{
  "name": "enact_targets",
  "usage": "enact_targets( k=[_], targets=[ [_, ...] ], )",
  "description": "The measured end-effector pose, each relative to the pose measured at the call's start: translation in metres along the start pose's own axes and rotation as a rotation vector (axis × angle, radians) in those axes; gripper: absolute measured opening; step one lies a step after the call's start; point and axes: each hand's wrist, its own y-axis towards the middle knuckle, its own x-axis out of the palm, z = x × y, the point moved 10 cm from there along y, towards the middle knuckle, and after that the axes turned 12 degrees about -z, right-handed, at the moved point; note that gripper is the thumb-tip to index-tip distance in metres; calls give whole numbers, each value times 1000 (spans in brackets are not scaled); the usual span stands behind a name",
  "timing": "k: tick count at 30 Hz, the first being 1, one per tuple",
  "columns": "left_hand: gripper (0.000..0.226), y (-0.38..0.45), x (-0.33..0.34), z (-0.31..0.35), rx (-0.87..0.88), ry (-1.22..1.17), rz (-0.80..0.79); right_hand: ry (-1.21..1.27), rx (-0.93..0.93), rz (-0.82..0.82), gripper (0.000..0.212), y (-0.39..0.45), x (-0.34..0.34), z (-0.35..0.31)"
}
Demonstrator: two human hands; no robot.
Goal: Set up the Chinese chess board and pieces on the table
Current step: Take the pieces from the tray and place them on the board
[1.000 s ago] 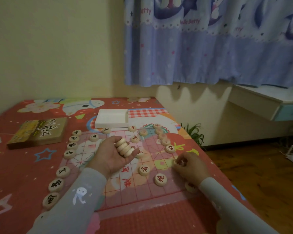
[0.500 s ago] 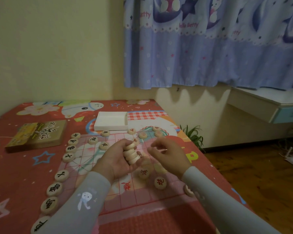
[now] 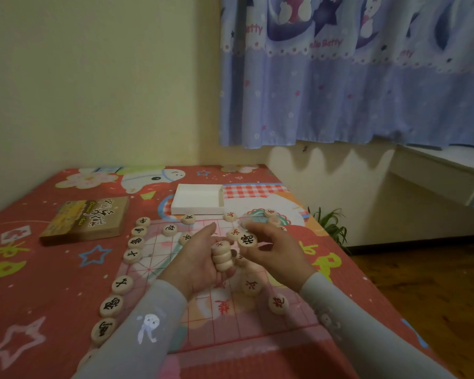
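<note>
Pale grey long sleeves (image 3: 153, 318), white cartoon print (image 3: 148, 328)

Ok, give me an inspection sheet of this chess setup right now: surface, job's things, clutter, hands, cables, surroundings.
Surface: red cartoon-print cloth covers the table.
Job's things: board sheet lies flat; black-marked pieces line its left edge, red-marked pieces scattered on it.
Clutter: wooden chess box left of the board; white tray behind it.
Hands: left hand grips a stack of pieces; right hand pinches a single piece.
Cables: nothing seen.
Surroundings: blue curtain, yellow wall, small plant, wooden floor.
</note>
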Motion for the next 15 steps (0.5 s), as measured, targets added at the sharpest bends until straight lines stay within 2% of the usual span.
enact_targets(
  k=[3, 7, 15],
  targets=[
    [51, 0, -12, 8, 47, 13, 90, -28, 24, 6, 49, -3, -3, 6],
    [45, 0, -15, 9, 57, -22, 105, -24, 45, 34, 43, -4, -10, 12],
    [34, 3, -31, 18, 119, -123, 140, -133, 225, 273, 41, -21, -78, 57]
  ],
)
